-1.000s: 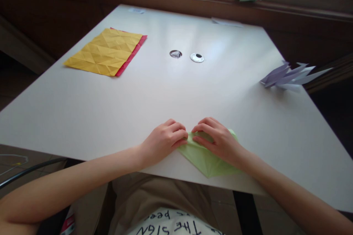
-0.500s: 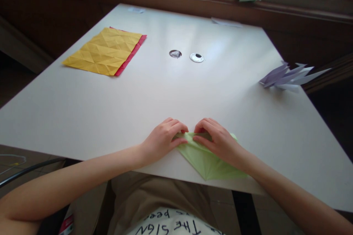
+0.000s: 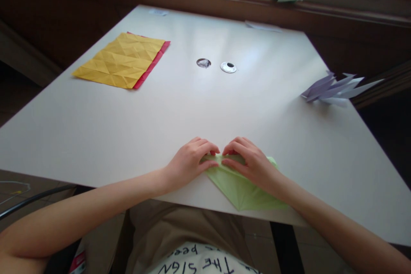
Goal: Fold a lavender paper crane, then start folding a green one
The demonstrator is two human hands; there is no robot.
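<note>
Head view: we observe both hands at the near edge of the white table point(image 3: 192, 107), pressed onto 1 folded sheet of light green paper point(image 3: 239, 186). The left hand point(image 3: 189, 162) rests with fingers curled, its fingertips pinching the left end of the paper's upper fold against the table surface. The right hand point(image 3: 252, 162) lies on the right part of the same fold, fingers bent and bearing down on the paper, with its fingertips almost meeting those of the left hand. The green paper lies flat, its pointed lower corner reaching the table edge just in front of the body. At the far left of the table we see 1 creased yellow sheet point(image 3: 120, 61) lying on top of 1 red sheet point(image 3: 153, 63). Near the table centre are 2 small round items point(image 3: 215, 65), side by side. At the right edge sits a folded pale purple paper figure point(image 3: 335, 90), well apart from both hands.
</note>
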